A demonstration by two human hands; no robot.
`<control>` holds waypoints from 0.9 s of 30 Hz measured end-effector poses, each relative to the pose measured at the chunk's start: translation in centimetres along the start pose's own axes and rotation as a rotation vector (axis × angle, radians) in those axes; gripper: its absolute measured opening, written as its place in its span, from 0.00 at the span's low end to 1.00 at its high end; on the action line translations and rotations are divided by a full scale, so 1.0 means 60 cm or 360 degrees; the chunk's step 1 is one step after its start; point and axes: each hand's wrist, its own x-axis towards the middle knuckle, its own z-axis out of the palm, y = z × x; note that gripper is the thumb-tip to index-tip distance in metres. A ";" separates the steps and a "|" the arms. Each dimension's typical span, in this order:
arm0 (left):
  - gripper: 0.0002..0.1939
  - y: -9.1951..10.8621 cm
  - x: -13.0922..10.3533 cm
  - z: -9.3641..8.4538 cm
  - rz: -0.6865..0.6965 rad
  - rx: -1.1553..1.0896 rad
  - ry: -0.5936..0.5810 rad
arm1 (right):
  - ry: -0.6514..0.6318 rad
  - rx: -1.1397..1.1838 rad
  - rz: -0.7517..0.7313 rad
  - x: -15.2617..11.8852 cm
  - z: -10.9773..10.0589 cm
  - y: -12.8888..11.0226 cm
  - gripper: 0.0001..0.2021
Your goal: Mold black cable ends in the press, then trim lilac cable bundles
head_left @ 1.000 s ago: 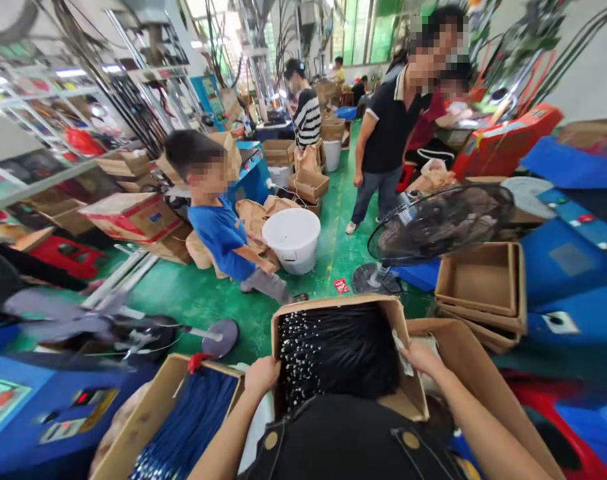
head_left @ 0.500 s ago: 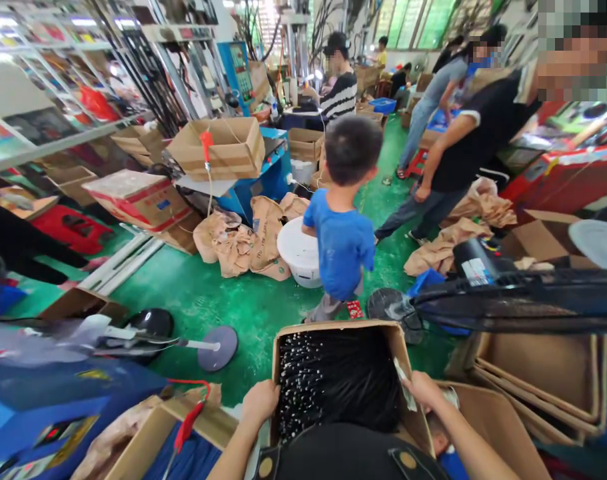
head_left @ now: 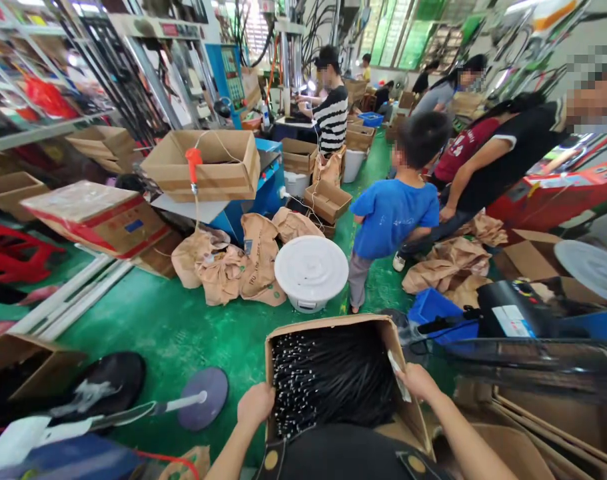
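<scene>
Against my body I carry an open cardboard box, held by its two sides. Inside it lies a dense bundle of thin black rods or cables, with pale tips showing along the left. My left hand is closed on the box's left wall. On the opposite wall, my right hand grips the edge, close to a whitish strip on that side. My dark apron covers the near part of the box.
Ahead stands a lidded white tub beside brown paper sacks. Just right of it is a person in a blue shirt. A round stand base lies left, a blue bin right, and a worker in black leans beyond.
I have moved forward with the box. The person in blue has shifted right and turned, so the white tub now shows fully. Both hands keep their hold.
</scene>
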 end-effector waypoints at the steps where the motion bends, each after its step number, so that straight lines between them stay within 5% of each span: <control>1: 0.26 0.002 0.022 -0.018 -0.0007 0.0013 0.0014 | 0.0015 0.0010 -0.0009 0.027 -0.010 -0.010 0.19; 5: 0.25 0.026 0.117 -0.117 -0.0068 0.0079 0.0091 | 0.0080 0.0094 -0.0058 0.161 -0.067 -0.061 0.18; 11: 0.23 0.091 0.264 -0.307 -0.0142 0.0218 0.0149 | 0.0108 0.0264 -0.0141 0.383 -0.210 -0.137 0.15; 14: 0.25 0.118 0.337 -0.377 -0.0130 0.0242 0.0140 | 0.0092 0.0303 -0.0113 0.458 -0.261 -0.155 0.15; 20: 0.23 0.139 0.484 -0.454 -0.0048 0.0233 0.0069 | 0.0010 0.0342 0.0033 0.532 -0.292 -0.194 0.14; 27: 0.20 0.140 0.666 -0.567 0.0153 0.0302 -0.0041 | 0.0039 0.0555 0.0350 0.568 -0.312 -0.270 0.10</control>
